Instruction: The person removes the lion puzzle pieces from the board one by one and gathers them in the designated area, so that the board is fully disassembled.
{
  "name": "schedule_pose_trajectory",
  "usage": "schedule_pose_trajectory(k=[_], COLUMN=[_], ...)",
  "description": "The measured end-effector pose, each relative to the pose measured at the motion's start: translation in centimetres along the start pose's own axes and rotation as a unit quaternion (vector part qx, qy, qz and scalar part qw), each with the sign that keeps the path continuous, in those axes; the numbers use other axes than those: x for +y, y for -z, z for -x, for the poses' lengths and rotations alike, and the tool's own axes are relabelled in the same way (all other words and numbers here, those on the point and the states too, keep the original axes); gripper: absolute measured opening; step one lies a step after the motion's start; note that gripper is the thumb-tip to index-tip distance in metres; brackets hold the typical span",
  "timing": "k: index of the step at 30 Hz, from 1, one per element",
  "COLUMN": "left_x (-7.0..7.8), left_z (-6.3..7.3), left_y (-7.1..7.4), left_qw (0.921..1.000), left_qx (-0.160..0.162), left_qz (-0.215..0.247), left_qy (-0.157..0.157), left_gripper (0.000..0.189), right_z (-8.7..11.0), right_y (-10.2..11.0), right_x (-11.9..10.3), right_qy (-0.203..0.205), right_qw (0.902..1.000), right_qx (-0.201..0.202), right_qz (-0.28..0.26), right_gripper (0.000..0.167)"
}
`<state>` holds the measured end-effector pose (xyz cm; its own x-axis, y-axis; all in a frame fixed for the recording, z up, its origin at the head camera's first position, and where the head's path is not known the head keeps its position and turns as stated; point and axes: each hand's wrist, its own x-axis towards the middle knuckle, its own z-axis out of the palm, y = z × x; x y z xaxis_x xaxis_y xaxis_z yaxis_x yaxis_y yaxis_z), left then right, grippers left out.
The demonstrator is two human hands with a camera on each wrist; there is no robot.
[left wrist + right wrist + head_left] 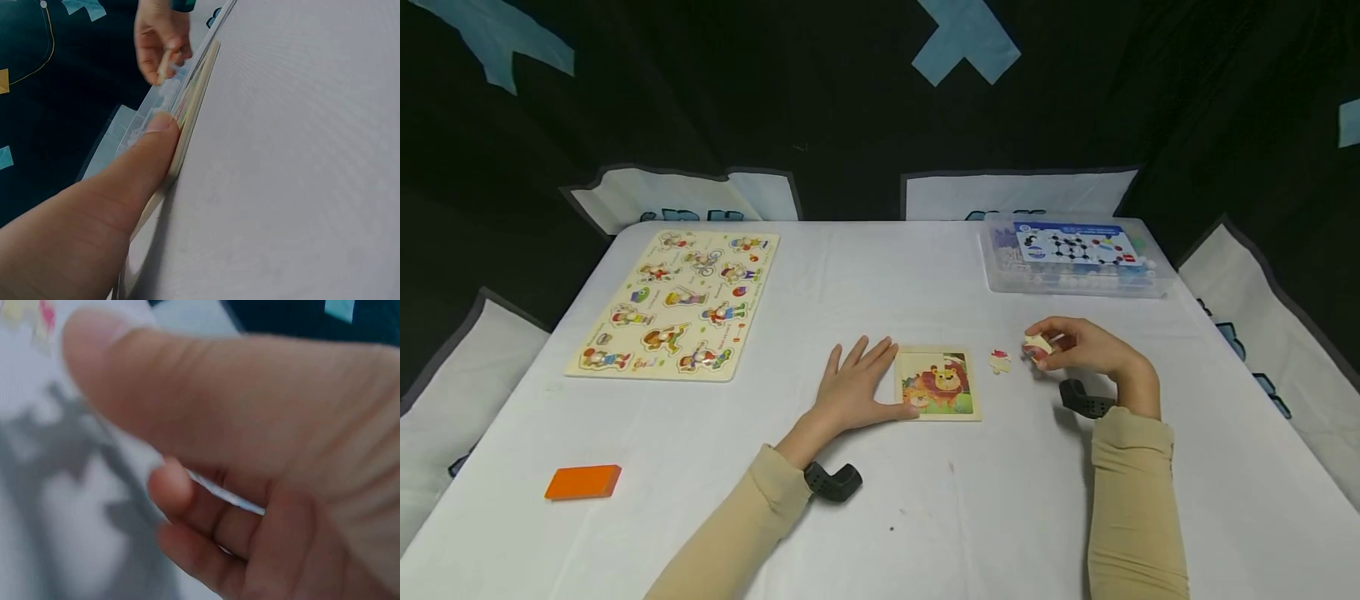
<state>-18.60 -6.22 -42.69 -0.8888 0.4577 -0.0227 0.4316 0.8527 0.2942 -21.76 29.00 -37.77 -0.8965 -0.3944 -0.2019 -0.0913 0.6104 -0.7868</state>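
A small square jigsaw puzzle (945, 387) with a lion picture lies in a pale wooden frame (977, 408). My left hand (855, 392) lies on the table at its left side with straight, spread fingers, and the thumb rests on the frame's near left corner. In the left wrist view that thumb (134, 172) presses along the edge. To the right, my right hand (1086, 346) pinches a puzzle piece (1037, 347) between thumb and fingers, held over the table. Between the frame and that hand lies a loose puzzle piece (999, 361) with a red patch.
A large peg puzzle board (677, 304) with children's figures lies at the back left. The clear plastic case (1075, 279) of small parts stands at the back right. An orange block (583, 482) sits at the front left. Black curtains (850, 100) hang behind the white table.
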Motion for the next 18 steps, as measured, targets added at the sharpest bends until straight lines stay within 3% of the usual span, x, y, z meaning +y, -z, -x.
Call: schedule_pose_trajectory(k=[5,11,15,18], left_x=[-0.1,-0.1,-0.1,0.0], left_z=[0.1,0.0,0.0,0.1], left_y=[0.1,0.1,0.0,0.0], left_qw=[1.0000,1.0000,1.0000,1.0000], left_qx=[0.004,0.006,0.005,0.003], left_qz=[-0.002,0.002,0.001,0.001], left_qy=[-0.001,-0.002,-0.002,-0.003], left_gripper=[0.102,0.102,0.102,0.102], right_z=[0.4,-0.1,-0.6,-1.5], right_y=[0.1,-0.2,-0.8,-1.7], right_x=[1.1,0.6,-0.4,-1.5], right_qy=[-0.035,-0.050,-0.029,0.013], right_qw=[0.9993,0.9973,0.9977,0.9982], right_qx=[-0.016,-0.024,-0.018,-0.012], right_qz=[-0.004,0.047,0.059,0.056], right_gripper=[0.044,0.044,0.042,0.041])
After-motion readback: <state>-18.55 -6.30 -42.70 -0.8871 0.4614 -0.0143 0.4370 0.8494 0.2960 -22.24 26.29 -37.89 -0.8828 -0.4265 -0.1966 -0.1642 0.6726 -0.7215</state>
